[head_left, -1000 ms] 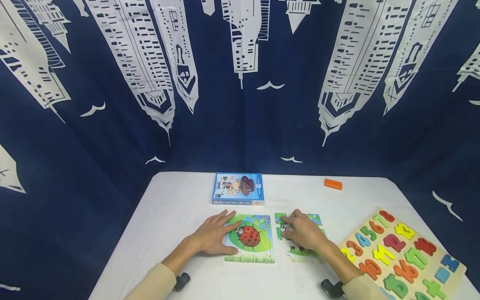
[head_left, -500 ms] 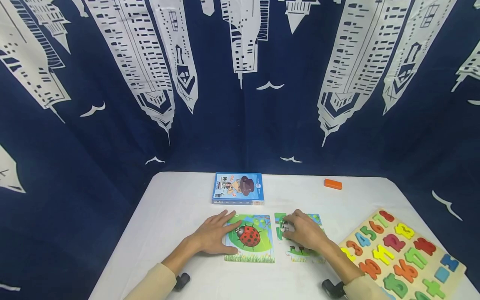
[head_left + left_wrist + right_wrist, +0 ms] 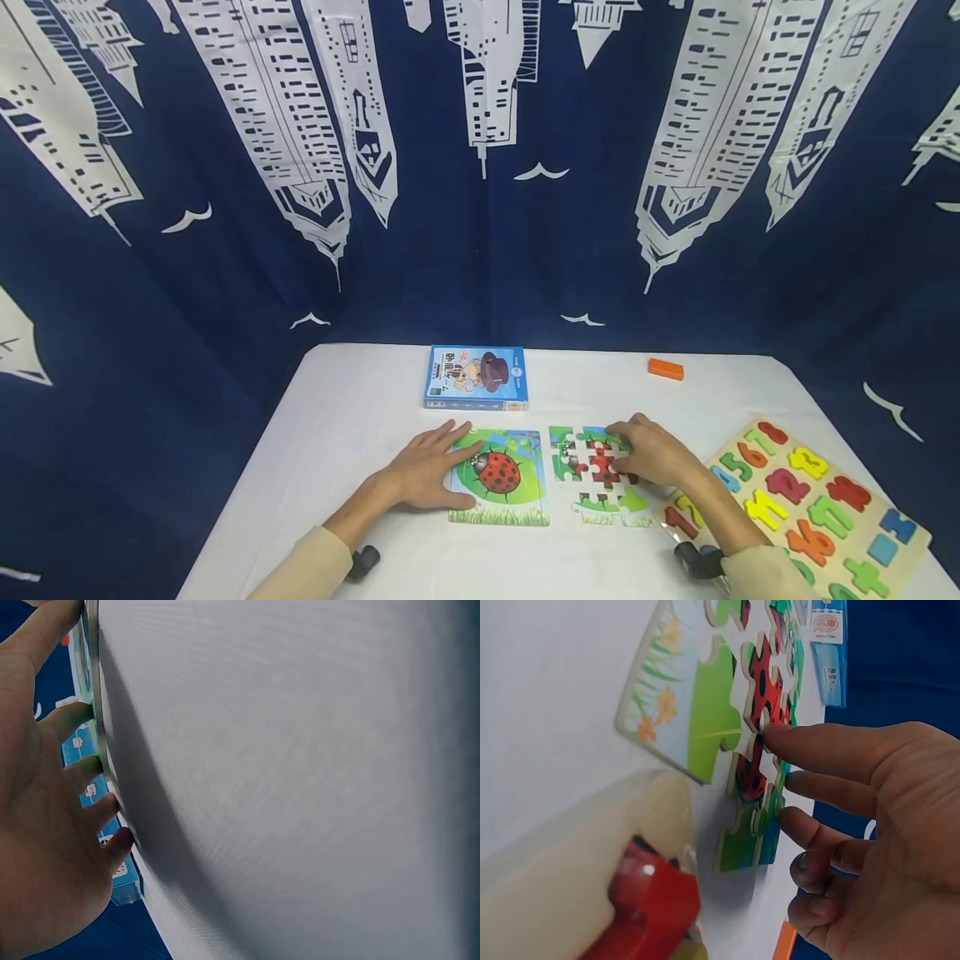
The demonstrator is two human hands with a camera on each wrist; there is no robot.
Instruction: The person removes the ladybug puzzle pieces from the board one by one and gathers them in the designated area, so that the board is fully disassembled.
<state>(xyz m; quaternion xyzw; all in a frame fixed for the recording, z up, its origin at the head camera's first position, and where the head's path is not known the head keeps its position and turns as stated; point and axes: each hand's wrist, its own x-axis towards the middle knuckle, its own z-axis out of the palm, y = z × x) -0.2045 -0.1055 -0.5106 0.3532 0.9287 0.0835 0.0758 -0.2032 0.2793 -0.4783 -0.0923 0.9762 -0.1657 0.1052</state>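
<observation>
My left hand [image 3: 429,468] rests with spread fingers on the left side of a ladybug picture board [image 3: 517,498]. In the left wrist view those fingers [image 3: 94,814] lie along the board's thin edge. Just right of the board lie several ladybug jigsaw pieces [image 3: 566,457], close together with gaps between them. My right hand [image 3: 656,450] is over their right side, thumb and fingertips pinching a piece [image 3: 761,686] with red ladybug and green parts. The hand covers some of the right-hand pieces. A green-and-white corner piece with flowers [image 3: 664,690] lies near it in the right wrist view.
A blue game box [image 3: 476,377] stands behind the picture board. An orange block [image 3: 666,369] lies at the back right. A wooden board with coloured number shapes [image 3: 870,546] sits at the right, partly under my right forearm. White cloth covers the table [image 3: 360,392].
My right hand has moved right, from the left-hand jigsaw pieces to the right-hand ones, uncovering the middle of the ladybug. The left hand has stayed on the picture board.
</observation>
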